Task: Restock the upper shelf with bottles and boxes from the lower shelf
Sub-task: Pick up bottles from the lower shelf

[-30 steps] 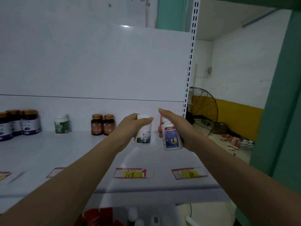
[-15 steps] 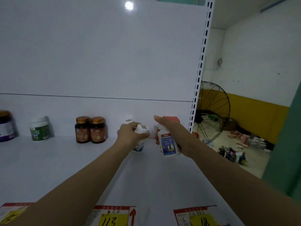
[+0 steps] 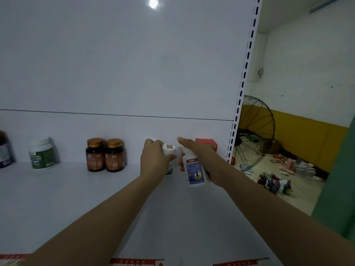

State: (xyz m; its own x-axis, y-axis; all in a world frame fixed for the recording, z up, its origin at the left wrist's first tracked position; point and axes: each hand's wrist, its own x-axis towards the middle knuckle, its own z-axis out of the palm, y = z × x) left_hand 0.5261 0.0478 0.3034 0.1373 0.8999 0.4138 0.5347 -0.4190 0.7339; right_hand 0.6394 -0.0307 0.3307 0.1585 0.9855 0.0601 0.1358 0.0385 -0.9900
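Seen from the head camera, both arms reach deep over the white metal upper shelf [image 3: 76, 198] toward its back panel. The left hand [image 3: 155, 158] curls round a small white-capped plastic bottle [image 3: 169, 150], gripping it from above and from the side. The bottle stands upright with its base at or just over the shelf; contact cannot be made out. The right hand [image 3: 199, 156] grips a taller white plastic bottle with a blue label [image 3: 195, 170] around the back of its body, index finger stretched forward over its top. This bottle's long axis is nearly vertical, leaning slightly, and its base sits nearer the camera than the small bottle.

The open spot lies straight ahead of the hands, between the pair of amber gold-capped bottles [image 3: 104, 155] on the left and the red cardboard box [image 3: 206, 144] against the panel on the right. The left hand is nearer that gap, so its bottle likely goes down first.

Further left stand a white jar with a green label [image 3: 42, 154] and a dark bottle [image 3: 3, 150] at the frame's edge. Beyond the slotted upright [image 3: 242, 93] are a black wire fan [image 3: 253, 131] and a littered floor [image 3: 274, 181].
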